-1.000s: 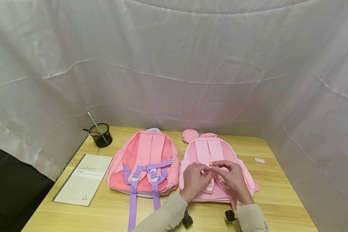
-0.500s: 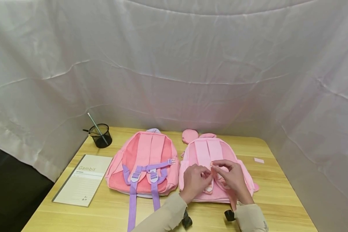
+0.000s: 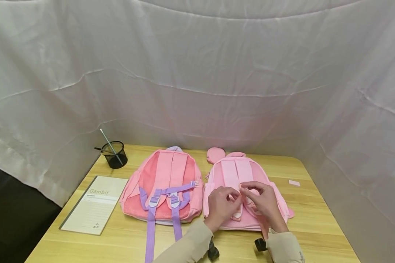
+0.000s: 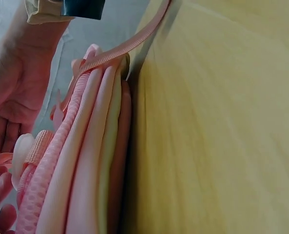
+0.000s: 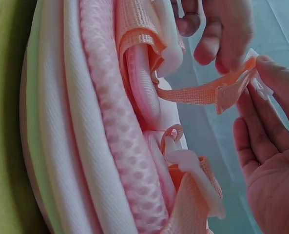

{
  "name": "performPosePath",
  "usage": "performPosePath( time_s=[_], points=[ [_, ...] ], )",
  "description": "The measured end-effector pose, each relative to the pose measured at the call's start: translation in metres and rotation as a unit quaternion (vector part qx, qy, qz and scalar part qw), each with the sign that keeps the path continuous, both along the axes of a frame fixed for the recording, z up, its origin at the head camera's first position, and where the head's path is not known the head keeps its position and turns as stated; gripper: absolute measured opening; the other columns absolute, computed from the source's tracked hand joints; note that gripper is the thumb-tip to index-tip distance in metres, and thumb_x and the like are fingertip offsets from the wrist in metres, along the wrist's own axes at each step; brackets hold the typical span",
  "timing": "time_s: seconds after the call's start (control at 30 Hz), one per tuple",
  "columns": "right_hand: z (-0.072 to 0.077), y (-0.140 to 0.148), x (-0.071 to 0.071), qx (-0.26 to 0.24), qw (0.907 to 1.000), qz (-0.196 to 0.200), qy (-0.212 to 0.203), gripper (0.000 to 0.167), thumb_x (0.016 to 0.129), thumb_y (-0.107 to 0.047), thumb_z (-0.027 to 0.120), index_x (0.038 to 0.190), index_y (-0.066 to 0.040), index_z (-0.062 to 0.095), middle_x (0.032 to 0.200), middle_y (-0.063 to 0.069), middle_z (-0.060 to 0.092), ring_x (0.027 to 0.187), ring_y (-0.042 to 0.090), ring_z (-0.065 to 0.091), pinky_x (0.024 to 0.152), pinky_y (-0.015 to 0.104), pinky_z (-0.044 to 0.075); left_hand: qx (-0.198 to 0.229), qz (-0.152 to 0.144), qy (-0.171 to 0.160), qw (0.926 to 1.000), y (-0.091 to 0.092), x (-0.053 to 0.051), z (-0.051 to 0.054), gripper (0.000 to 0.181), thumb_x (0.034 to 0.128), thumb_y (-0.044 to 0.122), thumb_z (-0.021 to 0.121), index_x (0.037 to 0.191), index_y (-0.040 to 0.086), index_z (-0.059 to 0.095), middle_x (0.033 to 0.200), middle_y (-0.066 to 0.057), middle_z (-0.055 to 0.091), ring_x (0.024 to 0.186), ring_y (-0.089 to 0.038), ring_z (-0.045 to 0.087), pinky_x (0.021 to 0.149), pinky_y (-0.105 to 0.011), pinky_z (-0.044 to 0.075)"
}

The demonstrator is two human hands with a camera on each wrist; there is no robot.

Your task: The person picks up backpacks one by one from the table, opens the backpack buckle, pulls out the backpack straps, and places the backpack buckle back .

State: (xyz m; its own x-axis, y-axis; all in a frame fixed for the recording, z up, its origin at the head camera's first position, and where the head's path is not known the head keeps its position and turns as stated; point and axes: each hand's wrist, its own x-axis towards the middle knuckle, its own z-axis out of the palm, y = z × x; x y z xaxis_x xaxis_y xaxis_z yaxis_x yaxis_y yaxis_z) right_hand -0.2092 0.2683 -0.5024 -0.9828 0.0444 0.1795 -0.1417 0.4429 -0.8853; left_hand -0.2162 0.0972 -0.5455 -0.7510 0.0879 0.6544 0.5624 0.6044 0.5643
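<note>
A light pink backpack (image 3: 261, 171) lies with its shoulder straps facing up. Above its back panel, both hands meet at a narrow orange chest strap (image 5: 188, 95) with a white plastic buckle (image 5: 262, 90) at its end. My right hand (image 3: 264, 199) pinches the buckle end between thumb and fingers. My left hand (image 3: 222, 204) pinches the strap close beside it, thumb and forefinger meeting; its fingertips partly cover the webbing. White adjusters (image 5: 188, 158) with orange webbing sit on the shoulder straps below. From the head view, the fingers hide most of the buckle.
To the left lies a coral backpack (image 3: 145, 160) with purple straps trailing toward the front edge. A notebook (image 3: 93, 204) and black mesh pen cup (image 3: 116, 157) are farther left. A small pink card (image 3: 294, 182) lies right. Grey curtains (image 3: 197, 73) enclose the wooden table (image 3: 316, 219).
Both hands stay almost in place over the light pink backpack. The fingers shift only slightly around the strap and buckle.
</note>
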Motion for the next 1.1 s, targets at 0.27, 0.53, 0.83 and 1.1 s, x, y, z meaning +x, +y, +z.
performPosePath(
  time_s=[0.27, 0.53, 0.83, 1.1],
  points=[
    [-0.0014, 0.0003, -0.0003, -0.003, 0.9998, 0.015, 0.016, 0.022, 0.089, -0.025, 0.083, 0.107, -0.013, 0.08, 0.101, 0.006, 0.079, 0.094, 0.003, 0.067, 0.084, 0.02, 0.052, 0.002, 0.01, -0.019, 0.9998, 0.0009, 0.0009, 0.0005, 0.01, 0.0812, 0.034, 0.083, 0.075, 0.031, 0.075, 0.065, 0.017, 0.067, 0.061, 0.003, 0.048, 0.06, -0.014, 0.033],
    [-0.0018, -0.0001, -0.0001, 0.001, 0.9995, 0.021, 0.022, 0.021, 0.089, -0.024, 0.083, 0.107, -0.013, 0.08, 0.102, 0.006, 0.079, 0.096, 0.002, 0.066, 0.087, 0.02, 0.051, 0.001, 0.0, -0.042, 0.9991, 0.0003, 0.0, 0.0004, 0.014, 0.0828, 0.039, 0.083, 0.074, 0.031, 0.075, 0.065, 0.019, 0.065, 0.062, 0.002, 0.05, 0.06, -0.013, 0.033],
    [-0.0038, 0.0018, -0.0003, 0.003, 0.9994, 0.015, 0.031, 0.024, 0.09, -0.023, 0.083, 0.111, -0.014, 0.079, 0.105, 0.007, 0.076, 0.097, 0.008, 0.061, 0.085, 0.021, 0.049, 0.001, -0.009, -0.065, 0.9979, -0.001, -0.0008, -0.0004, 0.015, 0.0837, 0.04, 0.082, 0.075, 0.031, 0.074, 0.066, 0.016, 0.064, 0.062, 0.005, 0.044, 0.059, -0.013, 0.031],
    [-0.0035, 0.0021, -0.0002, 0.001, 0.9997, 0.003, 0.023, 0.027, 0.09, -0.013, 0.081, 0.116, -0.007, 0.077, 0.109, 0.014, 0.074, 0.096, 0.007, 0.061, 0.086, 0.02, 0.049, 0.002, -0.025, -0.092, 0.9954, -0.0016, -0.0017, -0.0013, 0.016, 0.0862, 0.042, 0.08, 0.076, 0.032, 0.073, 0.068, 0.015, 0.064, 0.063, 0.005, 0.046, 0.06, -0.014, 0.032]
  ],
)
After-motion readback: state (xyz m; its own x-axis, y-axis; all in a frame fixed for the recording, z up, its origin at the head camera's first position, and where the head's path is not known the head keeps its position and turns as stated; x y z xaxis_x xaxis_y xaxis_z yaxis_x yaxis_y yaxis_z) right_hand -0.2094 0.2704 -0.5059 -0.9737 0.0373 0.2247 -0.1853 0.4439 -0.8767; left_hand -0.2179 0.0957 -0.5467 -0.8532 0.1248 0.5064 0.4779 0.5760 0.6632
